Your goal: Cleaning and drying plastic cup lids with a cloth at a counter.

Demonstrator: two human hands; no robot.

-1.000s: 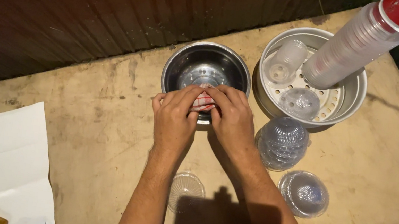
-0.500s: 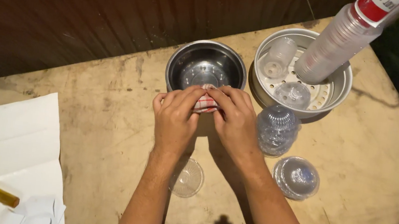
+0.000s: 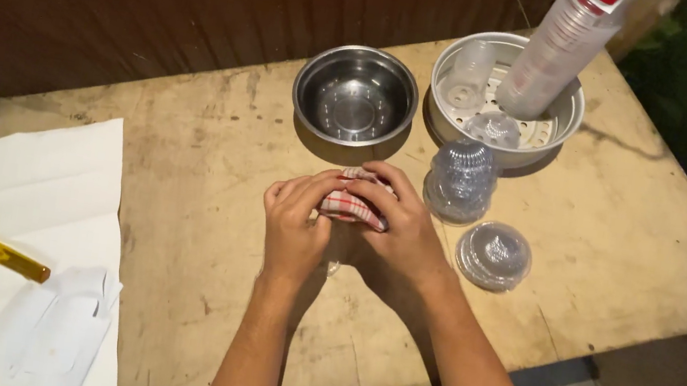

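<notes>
At the far left a white paper sheet (image 3: 11,200) lies on the table (image 3: 214,157), with a small amber tube (image 3: 5,258) and a clear plastic bag (image 3: 60,332) on it; none of these shows a label I can read from here. My left hand (image 3: 296,227) and right hand (image 3: 399,232) meet at the middle of the table, both closed around a red-and-white checked cloth (image 3: 351,206), fingers curled over it from each side. What the cloth wraps is hidden, though a bit of clear plastic (image 3: 333,267) peeks out beneath my hands. I judge the wiping as mid-way: the steel bowl (image 3: 355,96) beyond my hands stands empty. Right of it, a stack of clear domed lids (image 3: 460,178) stands beside a single lid (image 3: 493,255) lying flat. The perforated metal tray (image 3: 550,128) at the back holds a small cup (image 3: 467,80), another lid, and a leaning sleeve of clear cups (image 3: 555,57) with a red band at its top.
</notes>
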